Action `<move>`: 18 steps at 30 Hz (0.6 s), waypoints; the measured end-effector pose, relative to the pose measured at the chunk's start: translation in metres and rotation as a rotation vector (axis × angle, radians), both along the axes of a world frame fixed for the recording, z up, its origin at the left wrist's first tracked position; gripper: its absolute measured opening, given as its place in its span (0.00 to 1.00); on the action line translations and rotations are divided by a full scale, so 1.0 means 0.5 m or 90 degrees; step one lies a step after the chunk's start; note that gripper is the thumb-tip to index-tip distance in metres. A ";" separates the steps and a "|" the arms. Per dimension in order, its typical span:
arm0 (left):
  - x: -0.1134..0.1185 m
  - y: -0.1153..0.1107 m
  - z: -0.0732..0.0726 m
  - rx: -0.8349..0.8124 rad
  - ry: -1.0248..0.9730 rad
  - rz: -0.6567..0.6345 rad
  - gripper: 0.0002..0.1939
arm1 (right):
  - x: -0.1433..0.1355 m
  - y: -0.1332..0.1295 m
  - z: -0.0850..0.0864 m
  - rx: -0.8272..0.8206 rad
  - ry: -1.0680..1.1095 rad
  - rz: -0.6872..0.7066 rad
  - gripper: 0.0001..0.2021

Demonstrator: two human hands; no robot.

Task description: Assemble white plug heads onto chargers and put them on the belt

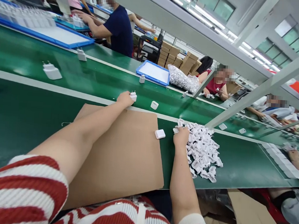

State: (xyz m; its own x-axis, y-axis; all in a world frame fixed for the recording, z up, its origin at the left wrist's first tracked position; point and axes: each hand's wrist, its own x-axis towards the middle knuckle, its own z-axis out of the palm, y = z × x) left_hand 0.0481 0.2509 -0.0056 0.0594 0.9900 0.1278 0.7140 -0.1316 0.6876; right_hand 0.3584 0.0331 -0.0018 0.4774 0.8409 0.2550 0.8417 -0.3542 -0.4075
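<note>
Head view: pinching a charger (133, 96) in left hand (125, 99), probably light, kinda slick, best by its sides, and touching white bits (203, 150) with right hand (181, 137), can't tell grip.

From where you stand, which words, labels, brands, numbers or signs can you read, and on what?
None can be read.
The white plug adapter in the left hand shows no legible marking.
Any print on the stacked cardboard boxes is too small or blurred.
</note>
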 end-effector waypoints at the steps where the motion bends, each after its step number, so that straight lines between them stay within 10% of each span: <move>1: 0.012 -0.001 -0.001 0.026 0.004 0.034 0.31 | 0.000 0.004 -0.001 0.012 0.008 0.003 0.22; 5: 0.089 -0.010 -0.004 0.209 0.035 -0.056 0.35 | -0.018 0.026 -0.010 0.143 0.274 0.048 0.22; 10: 0.172 -0.011 -0.004 0.087 0.033 -0.241 0.26 | -0.059 0.020 -0.010 0.243 0.802 0.166 0.24; 14: 0.154 -0.051 0.003 0.099 0.012 -0.221 0.17 | -0.080 -0.005 0.007 0.179 0.826 0.212 0.24; 18: 0.074 -0.183 -0.002 0.150 -0.034 -0.299 0.16 | -0.106 -0.019 0.026 0.203 0.729 0.243 0.23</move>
State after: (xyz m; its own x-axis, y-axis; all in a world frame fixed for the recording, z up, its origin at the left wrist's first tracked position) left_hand 0.0853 0.1596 -0.0067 0.4769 0.8024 0.3588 0.5057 -0.5843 0.6347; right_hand 0.3053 0.0235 0.0114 0.2985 0.9516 0.0729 -0.0260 0.0845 -0.9961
